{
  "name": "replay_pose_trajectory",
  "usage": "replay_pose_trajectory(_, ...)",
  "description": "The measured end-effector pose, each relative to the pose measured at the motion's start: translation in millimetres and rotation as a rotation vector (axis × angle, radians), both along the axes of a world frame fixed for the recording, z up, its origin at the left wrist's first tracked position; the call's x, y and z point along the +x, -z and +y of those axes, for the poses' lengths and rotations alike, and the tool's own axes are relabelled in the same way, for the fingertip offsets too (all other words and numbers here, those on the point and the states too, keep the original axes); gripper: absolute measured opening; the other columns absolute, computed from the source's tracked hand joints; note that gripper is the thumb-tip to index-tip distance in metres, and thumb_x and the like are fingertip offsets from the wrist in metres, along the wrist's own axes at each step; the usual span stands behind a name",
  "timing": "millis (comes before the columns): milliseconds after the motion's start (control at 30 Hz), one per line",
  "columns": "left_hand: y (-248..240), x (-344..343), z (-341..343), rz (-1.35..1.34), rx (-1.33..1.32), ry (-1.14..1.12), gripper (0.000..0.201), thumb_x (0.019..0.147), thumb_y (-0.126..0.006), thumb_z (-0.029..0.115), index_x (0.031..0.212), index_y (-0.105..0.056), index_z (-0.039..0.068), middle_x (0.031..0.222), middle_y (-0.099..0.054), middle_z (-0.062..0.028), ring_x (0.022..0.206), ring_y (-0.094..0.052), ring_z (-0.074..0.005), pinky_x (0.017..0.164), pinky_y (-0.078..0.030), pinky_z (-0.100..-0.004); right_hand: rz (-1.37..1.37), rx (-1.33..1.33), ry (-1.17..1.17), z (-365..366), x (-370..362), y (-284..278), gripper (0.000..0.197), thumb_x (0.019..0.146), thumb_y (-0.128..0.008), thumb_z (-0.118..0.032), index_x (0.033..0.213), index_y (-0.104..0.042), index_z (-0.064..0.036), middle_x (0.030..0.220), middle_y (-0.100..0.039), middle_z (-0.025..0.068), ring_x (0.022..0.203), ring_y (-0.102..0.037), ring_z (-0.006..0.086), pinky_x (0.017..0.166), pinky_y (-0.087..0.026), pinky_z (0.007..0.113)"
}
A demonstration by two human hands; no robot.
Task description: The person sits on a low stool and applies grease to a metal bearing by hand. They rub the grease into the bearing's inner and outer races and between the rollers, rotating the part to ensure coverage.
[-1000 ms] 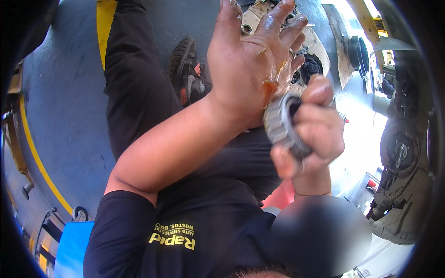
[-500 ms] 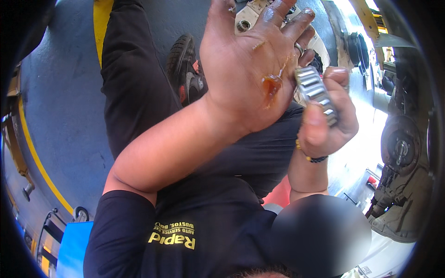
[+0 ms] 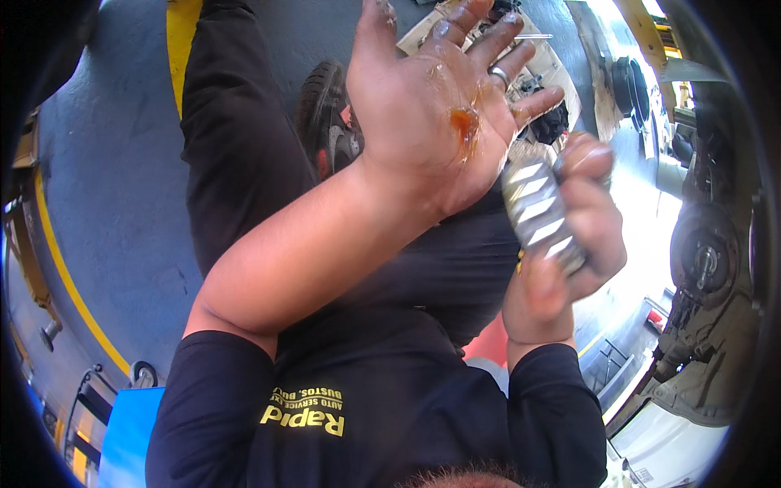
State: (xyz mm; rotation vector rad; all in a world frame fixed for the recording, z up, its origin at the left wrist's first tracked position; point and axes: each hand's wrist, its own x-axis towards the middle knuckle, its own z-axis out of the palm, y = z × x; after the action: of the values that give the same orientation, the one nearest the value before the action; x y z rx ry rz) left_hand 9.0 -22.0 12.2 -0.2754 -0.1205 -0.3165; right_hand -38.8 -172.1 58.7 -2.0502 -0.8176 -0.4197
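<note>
- The left hand [image 3: 443, 122] is turned palm up with its fingers spread, clasping nothing; a ring [image 3: 499, 75] sits on one finger.
- An amber blob of grease [image 3: 464, 128] lies in the middle of that palm, with glossy smears around it and on the fingers.
- The right hand [image 3: 592, 215] is curled around a roller bearing [image 3: 538, 207], thumb at its near end and fingers at its far end. The bearing is beside the left palm's little-finger edge; blur hides whether the two touch.
- Beyond the left fingertips, a pale board [image 3: 561, 71] carries dark parts too small to name. Past the left wrist, on its thumb side, is a shoe [image 3: 320, 114]; a wheel hub [image 3: 704, 262] stands well apart to the right hand's outer side.
- Slick skin could weaken the right hand's hold, letting the bearing slip and drop toward the floor [image 3: 114, 163], where grit might stick to it.
- Tipping the left palm could let the grease slide off onto the trousers [image 3: 236, 122].
- Grease could work under the ring if it spreads toward the fingers.
</note>
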Motion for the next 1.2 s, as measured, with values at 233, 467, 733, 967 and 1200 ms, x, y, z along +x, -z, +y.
replay_pose_trajectory(233,-10,2,4,0.065,0.052,0.004,0.077,0.094,-0.032,0.072,0.132,-0.05,0.007,0.14,-0.042,-0.0167,0.137,-0.036,-0.0297,0.116,-0.029,-0.0544,0.03,0.052,-0.142,5,6,-7,0.024,0.069,-0.075,-0.02,0.068,-0.054,-0.0079,0.067,-0.058,0.0082,0.062,-0.051,0.0247,0.066,-0.044,0.035)
replay_pose_trajectory(467,4,6,-1,-0.03,-0.098,0.006,0.076,0.094,-0.035,0.07,0.131,-0.051,0.005,0.14,-0.041,-0.0168,0.137,-0.035,-0.03,0.116,-0.031,-0.0551,-0.084,0.165,0.001,13,0,9,0.03,0.069,-0.078,-0.025,0.074,-0.056,-0.0051,0.075,-0.06,0.0096,0.071,-0.05,0.0281,0.072,-0.042,0.041)
replay_pose_trajectory(733,-20,3,-1,0.142,-0.183,-0.001,0.073,0.099,-0.033,0.063,0.124,-0.048,-0.004,0.145,-0.031,-0.0267,0.146,-0.024,-0.0403,0.12,-0.028,-0.0601,-0.06,0.217,0.057,-24,22,37,0.029,0.087,-0.063,-0.023,0.102,-0.06,0.0021,0.108,-0.06,0.0245,0.102,-0.057,0.0363,0.092,-0.05,0.048)
replay_pose_trajectory(967,-7,5,6,0.146,-0.151,-0.071,0.072,0.098,-0.036,0.063,0.127,-0.046,-0.002,0.142,-0.036,-0.0268,0.146,-0.025,-0.0393,0.123,-0.023,-0.0568,0.189,0.721,0.062,32,-7,30,0.029,0.074,-0.076,-0.025,0.082,-0.059,-0.0038,0.085,-0.061,0.0151,0.082,-0.051,0.0257,0.081,-0.044,0.042)
replay_pose_trajectory(1200,-5,1,12,0.122,-0.095,-0.076,0.075,0.097,-0.034,0.066,0.132,-0.044,0.002,0.144,-0.036,-0.0249,0.145,-0.025,-0.0383,0.122,-0.021,-0.0563,0.173,0.285,-0.114,10,-16,21,0.028,0.089,-0.066,-0.029,0.098,-0.062,-0.0027,0.102,-0.066,0.0168,0.113,-0.053,0.0344,0.101,-0.04,0.054)
